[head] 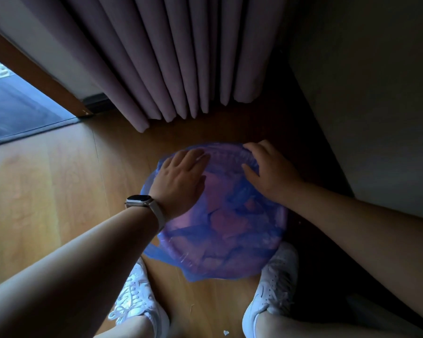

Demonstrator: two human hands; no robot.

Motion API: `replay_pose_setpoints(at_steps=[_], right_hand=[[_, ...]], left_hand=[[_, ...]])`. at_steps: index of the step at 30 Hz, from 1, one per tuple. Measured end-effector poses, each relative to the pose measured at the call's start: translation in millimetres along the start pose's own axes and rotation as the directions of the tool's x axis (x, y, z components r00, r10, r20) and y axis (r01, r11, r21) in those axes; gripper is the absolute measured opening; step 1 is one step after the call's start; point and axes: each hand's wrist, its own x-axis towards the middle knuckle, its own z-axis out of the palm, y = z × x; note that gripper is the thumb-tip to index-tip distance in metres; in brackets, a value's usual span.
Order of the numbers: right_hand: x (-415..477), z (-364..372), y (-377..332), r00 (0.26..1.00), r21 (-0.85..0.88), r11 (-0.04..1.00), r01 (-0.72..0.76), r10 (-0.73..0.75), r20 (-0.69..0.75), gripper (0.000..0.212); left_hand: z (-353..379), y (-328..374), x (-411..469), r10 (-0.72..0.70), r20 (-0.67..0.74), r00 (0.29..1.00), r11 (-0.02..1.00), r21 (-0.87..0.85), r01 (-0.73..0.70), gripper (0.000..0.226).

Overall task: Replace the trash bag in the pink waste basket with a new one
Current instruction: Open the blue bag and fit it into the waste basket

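View from above onto a wooden floor [59, 191], bounded at the top by one pleated mauve curtain [171, 57] and at the right by a plain wall [376, 93]. One pink waste basket [230, 223] stands on the floor near the wall, between two white sneakers [271, 291]. One blue trash bag [198, 269] lines the basket: its translucent film is folded over the rim all the way round, and a loose flap hangs outside at the lower left. Inside the basket only the crumpled, pleated film of the bag is visible; whether anything lies beneath it cannot be told.

Two bare forearms enter from the bottom corners. The left hand [181, 179] lies flat, fingers spread, on the bag at the far left of the rim; a watch [142, 202] is worn on its wrist. The right hand [269, 172] curls over the far right of the rim, fingers hooked on the bag's edge. The hands are apart, neither closed into a fist.
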Motion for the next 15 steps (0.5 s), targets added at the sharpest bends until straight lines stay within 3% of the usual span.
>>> replay_pose_setpoints(at_steps=[4,8,12,15], right_hand=[[-6,6,4,0.999,-0.055,0.998,-0.026,0.028,0.039,0.047],[-7,6,3,0.999,-0.041,0.998,-0.048,0.049,0.023,0.042],[-9,4,2,0.989,-0.069,0.987,-0.148,0.149,0.016,0.025],[-10,1,-1,0.981,-0.020,0.983,-0.183,0.184,0.059,0.020]], left_hand=[[-4,-3,4,-0.129,0.024,0.991,0.986,-0.105,0.130,0.053],[-5,-12,6,-0.224,0.055,0.973,0.926,-0.299,0.230,0.039],[-8,-11,10,-0.342,0.140,0.929,0.878,-0.306,0.369,0.018],[-11,-5,17,-0.333,0.179,0.926,0.873,-0.313,0.374,0.024]])
